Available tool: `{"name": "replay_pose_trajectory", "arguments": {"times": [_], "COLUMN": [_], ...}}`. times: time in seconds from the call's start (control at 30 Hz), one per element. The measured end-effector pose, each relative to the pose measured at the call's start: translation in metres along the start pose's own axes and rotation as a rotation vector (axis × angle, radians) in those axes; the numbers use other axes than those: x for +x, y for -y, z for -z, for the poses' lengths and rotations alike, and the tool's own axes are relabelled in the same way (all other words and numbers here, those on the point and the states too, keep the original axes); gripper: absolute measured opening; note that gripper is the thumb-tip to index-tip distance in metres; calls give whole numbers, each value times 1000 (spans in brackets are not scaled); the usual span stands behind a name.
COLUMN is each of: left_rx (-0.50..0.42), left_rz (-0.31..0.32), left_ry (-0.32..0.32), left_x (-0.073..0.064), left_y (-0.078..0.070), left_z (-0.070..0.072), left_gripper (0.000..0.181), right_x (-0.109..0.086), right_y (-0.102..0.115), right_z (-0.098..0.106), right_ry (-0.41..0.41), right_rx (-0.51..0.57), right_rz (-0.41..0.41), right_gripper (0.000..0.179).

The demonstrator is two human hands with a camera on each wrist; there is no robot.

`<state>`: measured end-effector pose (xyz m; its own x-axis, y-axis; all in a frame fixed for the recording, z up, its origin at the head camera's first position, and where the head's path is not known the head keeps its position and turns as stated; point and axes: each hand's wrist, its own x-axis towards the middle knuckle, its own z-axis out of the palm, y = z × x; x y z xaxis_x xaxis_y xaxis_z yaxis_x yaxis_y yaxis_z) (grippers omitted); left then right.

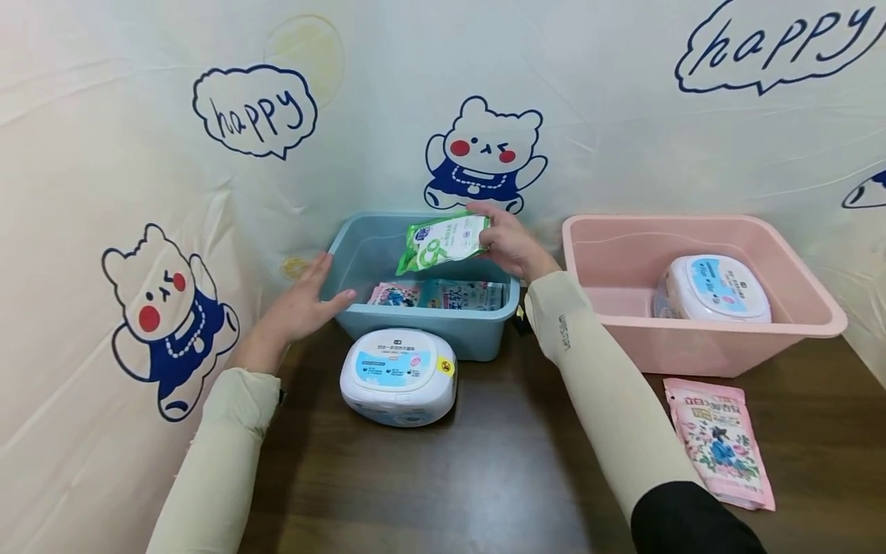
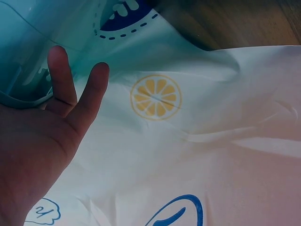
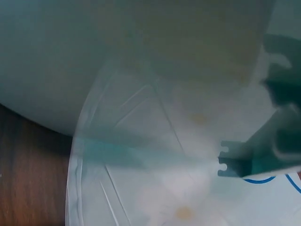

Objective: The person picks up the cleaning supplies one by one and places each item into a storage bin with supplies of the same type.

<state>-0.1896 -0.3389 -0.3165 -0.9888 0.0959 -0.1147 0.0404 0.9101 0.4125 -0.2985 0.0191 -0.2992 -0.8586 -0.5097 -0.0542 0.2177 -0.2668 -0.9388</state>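
My right hand (image 1: pixel 512 242) pinches a green and white packet (image 1: pixel 446 240) by its right end, above the blue bin (image 1: pixel 477 338). The packet hangs tilted, its left end lower. At the bin's left side, my left hand (image 1: pixel 304 304) touches the rim with fingers extended and thumb over the front edge. The left wrist view shows that hand (image 2: pixel 37 141) with two fingers spread apart beside the bin. Inside the bin lie a pink printed packet (image 1: pixel 394 295) and a teal one (image 1: pixel 464 295). Neither my right hand nor the packet can be made out in the right wrist view.
A white lidded tub (image 1: pixel 398 377) stands in front of the blue bin. To the right, a pink bin (image 1: pixel 664 350) holds a similar tub (image 1: pixel 720 288). A pink pouch (image 1: pixel 720 442) lies on the dark wooden table (image 1: pixel 477 462). Behind the bins hangs a printed cloth (image 1: pixel 609 154).
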Motion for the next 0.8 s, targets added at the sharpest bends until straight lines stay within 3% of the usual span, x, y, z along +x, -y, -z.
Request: {"name": "replay_pose_trajectory", "arguments": {"times": [0.4, 0.8], "left_rx": [13, 8], "left_rz": [16, 3], "left_ry": [7, -7], "left_x": [0, 1], "left_y": [-2, -2], "left_z": [-2, -1], "left_gripper": [101, 101], "right_x": [7, 8], "right_y": [-4, -4], "right_z": [-4, -5], "right_ry": [33, 41], "right_rx": [-140, -183], "right_rz": [-63, -70], "right_gripper": [79, 79]}}
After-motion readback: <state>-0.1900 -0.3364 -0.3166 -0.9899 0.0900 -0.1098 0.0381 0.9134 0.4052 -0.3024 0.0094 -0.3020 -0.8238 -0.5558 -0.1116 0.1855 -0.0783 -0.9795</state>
